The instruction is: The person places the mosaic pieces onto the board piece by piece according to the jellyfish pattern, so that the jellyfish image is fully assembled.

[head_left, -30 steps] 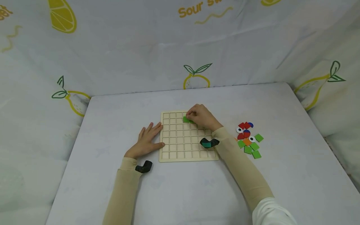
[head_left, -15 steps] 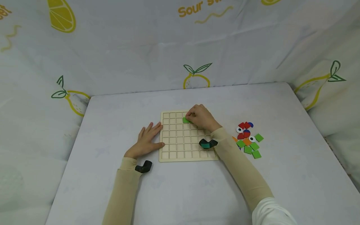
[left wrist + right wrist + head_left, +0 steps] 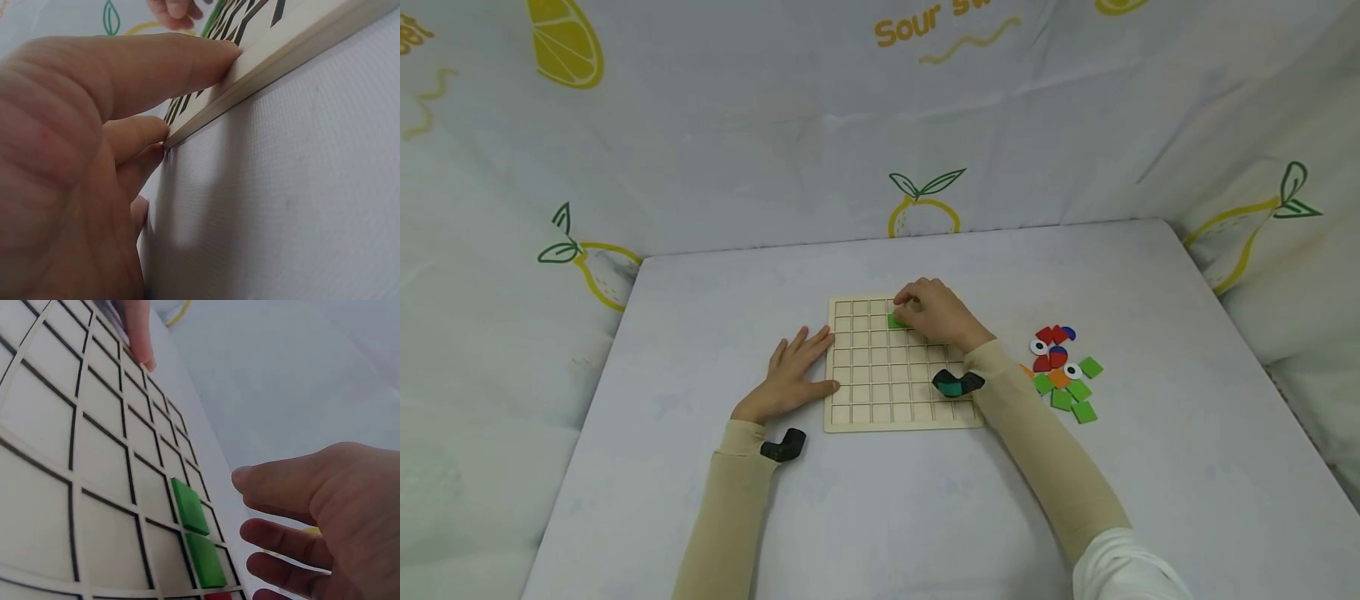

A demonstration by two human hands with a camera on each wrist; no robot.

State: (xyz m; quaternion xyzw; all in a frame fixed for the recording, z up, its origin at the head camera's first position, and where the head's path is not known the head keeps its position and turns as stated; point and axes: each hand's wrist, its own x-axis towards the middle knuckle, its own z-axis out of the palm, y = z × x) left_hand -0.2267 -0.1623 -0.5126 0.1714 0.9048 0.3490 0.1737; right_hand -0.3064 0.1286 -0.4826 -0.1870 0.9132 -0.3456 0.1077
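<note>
A pale wooden grid board (image 3: pixel 880 387) lies mid-table. My left hand (image 3: pixel 786 382) rests at its left side, fingers fairly straight; in the left wrist view the thumb (image 3: pixel 181 62) touches the board's rim. Over the board's far part is my right hand (image 3: pixel 942 317), its fingers spread a little with nothing between them. Just under it a green square tile (image 3: pixel 892 321) shows in the head view. In the right wrist view that green tile (image 3: pixel 190 506) sits beside a second green tile (image 3: pixel 206 561), with a red piece (image 3: pixel 218 596) at the bottom edge, partly cut off.
To the board's right lies a loose group of pieces: green squares (image 3: pixel 1083 412), red pieces (image 3: pixel 1042 363), an orange square (image 3: pixel 1059 377), white discs with dark centres (image 3: pixel 1072 371), and red-and-blue round pieces (image 3: pixel 1057 356). A white cloth wall (image 3: pixel 737 167) stands behind the table.
My right fingers, earlier pinched together at the green tile, have parted and come off it. The tile stays on the board. My left hand has not moved.
</note>
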